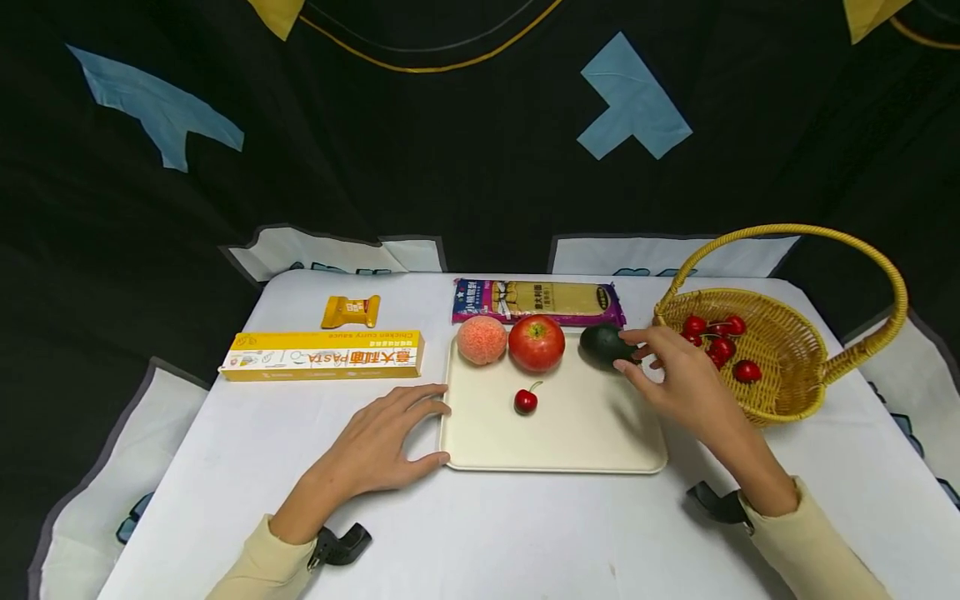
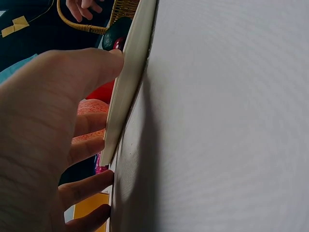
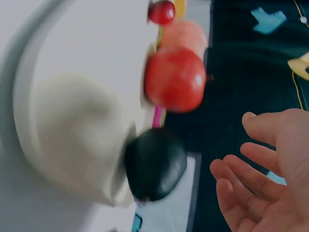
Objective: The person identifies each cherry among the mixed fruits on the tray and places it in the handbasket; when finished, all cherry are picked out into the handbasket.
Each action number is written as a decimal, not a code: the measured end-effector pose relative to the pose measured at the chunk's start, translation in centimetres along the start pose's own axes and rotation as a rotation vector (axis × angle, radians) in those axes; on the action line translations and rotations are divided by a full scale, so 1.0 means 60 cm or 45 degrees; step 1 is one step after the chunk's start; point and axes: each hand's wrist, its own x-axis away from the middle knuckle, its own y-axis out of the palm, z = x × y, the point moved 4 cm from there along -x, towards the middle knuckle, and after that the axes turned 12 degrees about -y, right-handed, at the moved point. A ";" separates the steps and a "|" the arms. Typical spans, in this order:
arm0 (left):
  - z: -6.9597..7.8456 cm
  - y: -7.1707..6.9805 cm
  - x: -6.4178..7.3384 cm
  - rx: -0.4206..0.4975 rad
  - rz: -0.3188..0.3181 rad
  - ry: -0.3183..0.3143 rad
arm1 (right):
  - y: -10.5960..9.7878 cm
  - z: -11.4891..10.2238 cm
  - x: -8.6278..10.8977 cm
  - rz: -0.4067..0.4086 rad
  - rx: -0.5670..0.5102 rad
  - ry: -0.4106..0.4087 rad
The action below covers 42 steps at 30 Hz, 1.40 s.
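My left hand point(image 1: 384, 442) rests at the left edge of a cream tray point(image 1: 592, 446), its thumb and fingertips touching the rim. Along the tray's back stand a rough pink ball-shaped fruit point(image 1: 482, 340), a red apple point(image 1: 537, 342) and a dark green avocado point(image 1: 600, 345). One cherry point(image 1: 526, 402) with a stem lies nearer the middle. Over the tray's right side is my right hand point(image 1: 678, 375), next to the avocado. In the right wrist view, a gap separates the relaxed fingers of that hand from the avocado point(image 3: 157, 164), and they hold nothing.
A yellow wicker basket point(image 1: 795, 396) with a tall handle and several cherries stands at the right. Behind the tray lies a purple pasta packet point(image 1: 540, 302). A yellow pasta box point(image 1: 322, 356) and a small yellow wrapped snack point(image 1: 351, 312) are at the left.
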 end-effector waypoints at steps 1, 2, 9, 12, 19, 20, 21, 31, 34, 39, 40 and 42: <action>0.000 0.000 0.001 0.000 -0.001 -0.002 | 0.008 -0.005 0.000 -0.008 -0.017 -0.012; 0.000 0.001 0.001 0.000 -0.004 -0.003 | 0.016 -0.010 0.000 -0.026 -0.030 -0.019; 0.000 0.003 0.002 -0.003 -0.006 -0.009 | 0.069 -0.048 0.003 -0.146 -0.115 -0.031; -0.001 0.001 0.001 -0.004 0.000 -0.009 | 0.085 -0.063 0.002 -0.182 -0.152 -0.059; -0.001 0.001 0.002 -0.007 -0.002 -0.003 | 0.120 -0.088 0.002 -0.261 -0.203 -0.124; -0.001 0.001 0.002 -0.007 -0.001 -0.003 | 0.124 -0.092 0.001 -0.272 -0.200 -0.136; -0.002 0.001 0.002 -0.006 -0.001 -0.003 | 0.127 -0.096 0.000 -0.281 -0.195 -0.150; -0.003 0.000 0.001 0.003 0.001 -0.010 | 0.145 -0.115 -0.015 -0.371 -0.119 -0.223; -0.003 0.001 -0.001 0.004 0.004 -0.007 | 0.148 -0.117 -0.019 -0.402 -0.118 -0.217; -0.003 0.001 -0.001 0.005 0.000 -0.009 | 0.153 -0.120 -0.020 -0.432 -0.146 -0.213; -0.003 0.001 -0.001 0.005 -0.002 -0.008 | 0.153 -0.121 -0.019 -0.435 -0.154 -0.210; -0.003 0.002 0.000 0.003 -0.003 -0.008 | 0.155 -0.121 -0.017 -0.439 -0.172 -0.205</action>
